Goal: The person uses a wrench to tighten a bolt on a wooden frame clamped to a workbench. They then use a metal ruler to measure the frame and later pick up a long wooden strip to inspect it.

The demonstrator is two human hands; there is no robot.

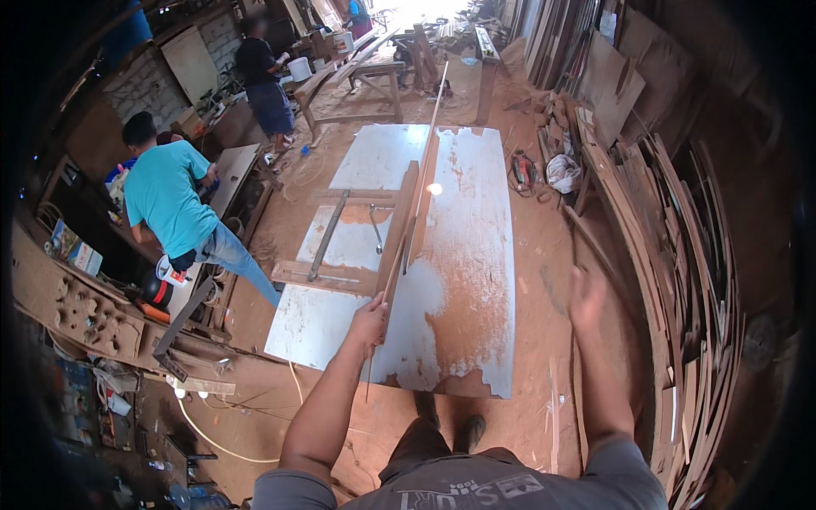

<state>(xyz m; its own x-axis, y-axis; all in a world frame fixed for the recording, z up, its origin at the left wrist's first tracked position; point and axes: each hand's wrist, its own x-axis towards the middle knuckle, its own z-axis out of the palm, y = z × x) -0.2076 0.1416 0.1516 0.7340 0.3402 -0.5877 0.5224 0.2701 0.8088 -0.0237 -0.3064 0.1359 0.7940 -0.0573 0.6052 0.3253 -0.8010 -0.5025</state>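
My left hand (368, 325) is closed around a long thin wooden strip (427, 140) near its near end. The strip slants away over the worktable and past its far edge. Beneath my left hand is the table's worn white top (463, 246), with brown patches. Beside the strip lies a wooden frame (396, 223) with short crosspieces. A dark flat bar (328, 235) rests across those crosspieces, and a metal tool resembling a wrench (376, 228) lies between them. My right hand (586, 299) is off the table's right side, blurred, its fingers not clear; nothing held shows.
Long boards (671, 280) are stacked along the right. A red power tool (523, 172) and a white bundle (563, 173) sit on the dirt floor. At left, a person in a teal shirt (174, 200) leans over a bench; another person (265, 72) stands farther back, near a wooden trestle (378, 89).
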